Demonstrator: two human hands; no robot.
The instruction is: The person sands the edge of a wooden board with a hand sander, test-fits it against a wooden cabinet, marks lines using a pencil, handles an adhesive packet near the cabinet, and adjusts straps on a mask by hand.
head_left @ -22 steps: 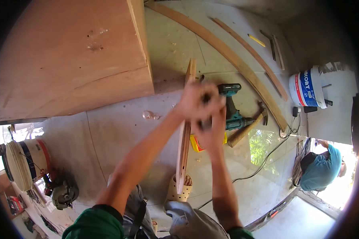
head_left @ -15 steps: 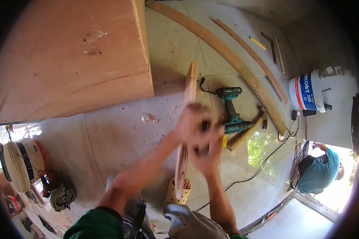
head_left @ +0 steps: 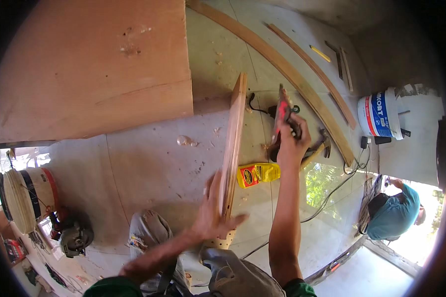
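Observation:
A wooden board stands on its narrow edge, pointing away from me. My left hand is at its near end, slightly blurred, with fingers stretched along the left side and the thumb spread out to the right. To the right of the board, my right hand grips a hand plane with a red part, held tilted above the floor. The plane and hand partly cover a cordless drill. A yellow bottle with a red label lies beside the board.
A large wooden panel or box fills the upper left. Long wooden strips, a hammer and a paint bucket are to the right. A circular saw sits at left. Another person crouches at far right. Shavings dot the floor.
Both hands were together over the middle of the board. My right hand has swung right and away with the plane; my left has dropped to the near end. The yellow bottle is now uncovered.

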